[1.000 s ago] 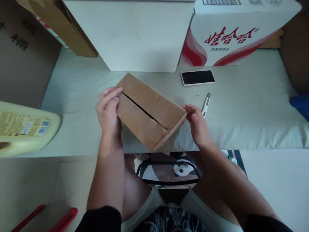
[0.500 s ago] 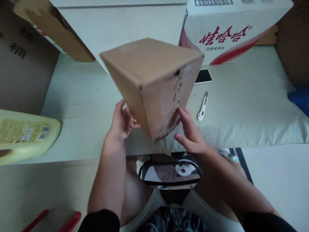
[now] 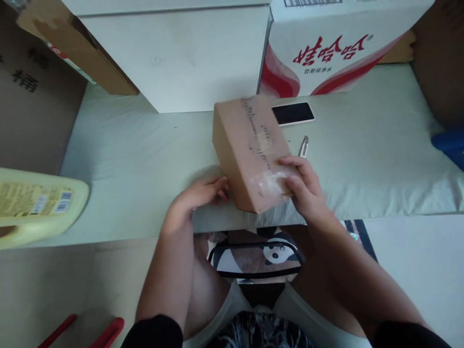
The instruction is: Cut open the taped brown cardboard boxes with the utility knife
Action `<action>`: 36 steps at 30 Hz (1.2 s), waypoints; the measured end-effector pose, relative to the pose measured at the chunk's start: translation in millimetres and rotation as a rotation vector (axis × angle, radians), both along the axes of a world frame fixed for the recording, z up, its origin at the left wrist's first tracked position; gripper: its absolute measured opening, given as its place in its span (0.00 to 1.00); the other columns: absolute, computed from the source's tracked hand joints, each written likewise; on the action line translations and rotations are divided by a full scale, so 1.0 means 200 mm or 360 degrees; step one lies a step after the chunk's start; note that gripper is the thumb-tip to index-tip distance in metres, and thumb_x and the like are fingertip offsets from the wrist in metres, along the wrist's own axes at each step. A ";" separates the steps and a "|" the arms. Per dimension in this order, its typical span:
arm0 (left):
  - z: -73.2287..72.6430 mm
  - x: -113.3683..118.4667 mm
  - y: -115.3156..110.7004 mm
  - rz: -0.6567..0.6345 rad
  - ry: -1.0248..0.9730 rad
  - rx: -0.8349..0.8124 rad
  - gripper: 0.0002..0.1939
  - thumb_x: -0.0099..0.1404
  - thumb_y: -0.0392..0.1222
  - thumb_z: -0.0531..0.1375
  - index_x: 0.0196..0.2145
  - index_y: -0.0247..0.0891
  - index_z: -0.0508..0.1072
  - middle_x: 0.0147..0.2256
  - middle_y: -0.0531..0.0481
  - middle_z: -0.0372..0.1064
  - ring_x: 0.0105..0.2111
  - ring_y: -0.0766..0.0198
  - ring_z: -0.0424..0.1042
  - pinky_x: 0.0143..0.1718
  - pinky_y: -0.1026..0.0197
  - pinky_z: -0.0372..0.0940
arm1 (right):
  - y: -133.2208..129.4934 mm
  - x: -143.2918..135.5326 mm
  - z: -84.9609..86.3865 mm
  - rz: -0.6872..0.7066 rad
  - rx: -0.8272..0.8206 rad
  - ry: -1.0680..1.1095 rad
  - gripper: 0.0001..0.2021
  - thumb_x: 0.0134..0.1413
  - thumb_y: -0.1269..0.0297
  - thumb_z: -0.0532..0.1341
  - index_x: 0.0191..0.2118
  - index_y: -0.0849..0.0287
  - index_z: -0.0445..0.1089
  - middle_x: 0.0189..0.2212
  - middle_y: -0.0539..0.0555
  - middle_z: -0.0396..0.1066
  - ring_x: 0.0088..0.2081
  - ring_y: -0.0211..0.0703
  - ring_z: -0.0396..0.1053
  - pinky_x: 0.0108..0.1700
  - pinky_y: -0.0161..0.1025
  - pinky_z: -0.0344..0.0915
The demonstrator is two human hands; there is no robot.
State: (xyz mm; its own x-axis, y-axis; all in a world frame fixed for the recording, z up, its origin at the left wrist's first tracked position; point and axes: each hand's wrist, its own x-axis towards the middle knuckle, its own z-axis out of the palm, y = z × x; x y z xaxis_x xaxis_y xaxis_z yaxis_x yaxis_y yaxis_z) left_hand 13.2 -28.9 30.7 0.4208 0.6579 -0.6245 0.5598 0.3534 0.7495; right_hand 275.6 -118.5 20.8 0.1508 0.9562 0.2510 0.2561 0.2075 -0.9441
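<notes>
A brown cardboard box [image 3: 250, 150], tilted, is held between my two hands near the front of the cloth-covered surface. Clear tape and a line of dark marks run along its upward face. My right hand [image 3: 304, 186] grips the near right corner, thumb and fingers on the taped end. At the lower left side, my left hand [image 3: 208, 192] has its fingers curled against the box, partly tucked under it. Just beyond my right hand lies a utility knife [image 3: 303, 146], its lower part hidden by the hand. A phone [image 3: 293, 113] with a dark screen lies behind the box.
A large white box [image 3: 174, 63] and a white and red carton [image 3: 326, 58] stand at the back. A pale yellow jug [image 3: 43, 205] is at the left, a blue object [image 3: 449, 147] at the right edge. Red handles [image 3: 107, 333] show low left.
The box has come down and turned, so its taped face now points up. My right hand has shifted onto its near right corner, and my left hand has moved right along its lower side.
</notes>
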 end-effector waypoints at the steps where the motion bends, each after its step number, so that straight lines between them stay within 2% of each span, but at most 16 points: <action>1: -0.01 0.01 0.01 0.0099 0.0031 0.0161 0.23 0.67 0.63 0.62 0.35 0.37 0.77 0.29 0.46 0.77 0.27 0.60 0.74 0.28 0.61 0.66 | 0.01 -0.01 0.01 0.0062 -0.0029 -0.0048 0.24 0.64 0.38 0.59 0.53 0.50 0.71 0.54 0.56 0.76 0.54 0.55 0.75 0.59 0.54 0.71; 3: -0.04 0.01 0.03 0.0523 0.0005 0.0581 0.20 0.67 0.60 0.63 0.37 0.39 0.76 0.35 0.45 0.78 0.36 0.58 0.77 0.33 0.60 0.69 | 0.02 -0.04 0.04 0.0218 -0.0040 -0.0073 0.25 0.64 0.37 0.59 0.55 0.50 0.71 0.59 0.57 0.74 0.60 0.56 0.72 0.64 0.54 0.69; 5: -0.08 -0.01 0.04 0.0974 -0.0221 0.0904 0.23 0.69 0.65 0.58 0.48 0.44 0.74 0.47 0.43 0.78 0.45 0.55 0.78 0.36 0.59 0.72 | 0.03 -0.07 0.05 0.0345 -0.0010 -0.0038 0.24 0.65 0.38 0.58 0.55 0.49 0.71 0.64 0.58 0.71 0.64 0.56 0.70 0.67 0.56 0.66; 7: -0.11 -0.02 0.05 0.1151 -0.0570 0.0981 0.31 0.67 0.71 0.57 0.60 0.54 0.67 0.61 0.43 0.71 0.53 0.52 0.77 0.42 0.55 0.75 | 0.04 -0.09 0.06 0.0421 0.0004 -0.0005 0.22 0.67 0.40 0.58 0.56 0.49 0.70 0.64 0.57 0.71 0.67 0.56 0.67 0.69 0.57 0.64; 9: -0.15 -0.03 0.06 0.1047 -0.0804 0.1003 0.38 0.64 0.73 0.60 0.66 0.61 0.58 0.70 0.45 0.61 0.62 0.50 0.72 0.53 0.49 0.75 | 0.04 -0.10 0.05 0.0444 0.0000 0.0007 0.21 0.68 0.41 0.58 0.56 0.49 0.70 0.64 0.57 0.72 0.68 0.56 0.66 0.70 0.57 0.63; 11: -0.18 -0.03 0.06 0.0904 -0.0880 0.1125 0.43 0.60 0.74 0.63 0.67 0.64 0.55 0.73 0.47 0.54 0.70 0.49 0.64 0.65 0.45 0.68 | 0.05 -0.10 0.04 0.0454 -0.0007 -0.0007 0.22 0.67 0.41 0.58 0.56 0.49 0.70 0.64 0.58 0.71 0.68 0.56 0.67 0.70 0.57 0.63; 13: -0.19 -0.01 0.08 0.0865 -0.0877 0.1329 0.45 0.59 0.77 0.61 0.68 0.64 0.53 0.73 0.48 0.52 0.73 0.49 0.57 0.71 0.43 0.61 | 0.05 -0.09 0.04 0.0469 -0.0009 -0.0029 0.24 0.67 0.40 0.57 0.57 0.50 0.70 0.65 0.58 0.70 0.68 0.57 0.66 0.69 0.58 0.64; 16: -0.18 0.04 0.08 0.0858 -0.0780 0.1599 0.43 0.61 0.79 0.57 0.68 0.62 0.54 0.72 0.48 0.52 0.74 0.47 0.54 0.72 0.41 0.58 | 0.06 -0.09 0.03 0.0488 0.0014 -0.0043 0.23 0.67 0.41 0.57 0.57 0.50 0.70 0.65 0.58 0.70 0.69 0.57 0.66 0.70 0.57 0.63; 19: -0.15 0.08 0.07 0.0778 -0.0732 0.1656 0.38 0.65 0.74 0.57 0.65 0.58 0.57 0.69 0.46 0.55 0.71 0.46 0.59 0.68 0.42 0.62 | 0.06 -0.10 0.03 0.0491 0.0037 0.0007 0.20 0.69 0.44 0.56 0.57 0.49 0.70 0.65 0.56 0.70 0.70 0.55 0.64 0.71 0.57 0.61; 21: -0.14 0.10 0.06 0.0807 -0.0757 0.1692 0.33 0.67 0.70 0.57 0.63 0.55 0.60 0.67 0.45 0.58 0.67 0.48 0.63 0.65 0.45 0.65 | 0.06 -0.10 0.02 0.0498 -0.0003 0.0043 0.20 0.70 0.43 0.56 0.57 0.48 0.70 0.66 0.55 0.69 0.69 0.55 0.64 0.70 0.56 0.62; 23: -0.14 0.11 0.05 0.0871 -0.0783 0.1726 0.29 0.68 0.67 0.57 0.60 0.53 0.62 0.63 0.45 0.60 0.63 0.50 0.65 0.63 0.48 0.66 | 0.05 -0.09 0.01 0.0442 -0.0076 0.0124 0.25 0.69 0.39 0.52 0.61 0.47 0.67 0.64 0.56 0.70 0.65 0.54 0.69 0.64 0.55 0.68; 25: -0.15 0.12 0.05 0.0896 -0.0740 0.1745 0.29 0.68 0.68 0.56 0.59 0.52 0.62 0.61 0.45 0.61 0.61 0.51 0.66 0.62 0.49 0.66 | 0.06 -0.05 -0.01 0.0213 -0.0152 0.0127 0.28 0.69 0.37 0.49 0.63 0.47 0.65 0.57 0.56 0.75 0.56 0.52 0.75 0.56 0.52 0.73; 28: -0.16 0.11 0.06 0.0874 -0.0611 0.1778 0.32 0.67 0.72 0.52 0.60 0.51 0.60 0.62 0.45 0.61 0.63 0.49 0.65 0.63 0.47 0.64 | 0.08 0.06 -0.04 -0.0361 -0.0240 -0.0363 0.21 0.67 0.44 0.55 0.55 0.50 0.71 0.41 0.55 0.76 0.41 0.50 0.74 0.48 0.51 0.73; 30: -0.16 0.10 0.07 0.0859 -0.0574 0.1782 0.33 0.67 0.72 0.52 0.60 0.51 0.60 0.63 0.44 0.61 0.63 0.49 0.65 0.63 0.47 0.64 | 0.09 0.14 -0.07 -0.0601 -0.0356 -0.0810 0.20 0.61 0.49 0.61 0.54 0.51 0.73 0.36 0.56 0.75 0.35 0.51 0.71 0.45 0.54 0.73; 33: -0.16 0.10 0.07 0.0873 -0.0528 0.1760 0.31 0.68 0.71 0.51 0.60 0.50 0.60 0.61 0.44 0.62 0.62 0.50 0.66 0.61 0.49 0.65 | 0.09 0.23 -0.12 -0.0582 -0.0590 -0.1172 0.30 0.56 0.51 0.64 0.64 0.52 0.70 0.37 0.59 0.77 0.32 0.53 0.70 0.40 0.54 0.72; 36: -0.15 0.12 0.08 0.0919 -0.0524 0.1761 0.29 0.70 0.69 0.48 0.59 0.50 0.59 0.60 0.44 0.63 0.60 0.51 0.67 0.60 0.50 0.66 | 0.08 0.26 -0.13 -0.0479 -0.0745 -0.1278 0.30 0.54 0.57 0.64 0.63 0.53 0.72 0.33 0.59 0.77 0.30 0.54 0.69 0.38 0.52 0.70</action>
State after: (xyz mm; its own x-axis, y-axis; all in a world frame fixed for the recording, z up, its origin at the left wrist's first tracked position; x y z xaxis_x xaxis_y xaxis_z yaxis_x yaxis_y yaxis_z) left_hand 38.1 -13.7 -0.3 -0.0674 0.8931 0.4448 0.2686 -0.4131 0.8701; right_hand 327.5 -102.5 -5.2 0.3548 0.9349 -0.0098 0.8400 -0.3233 -0.4358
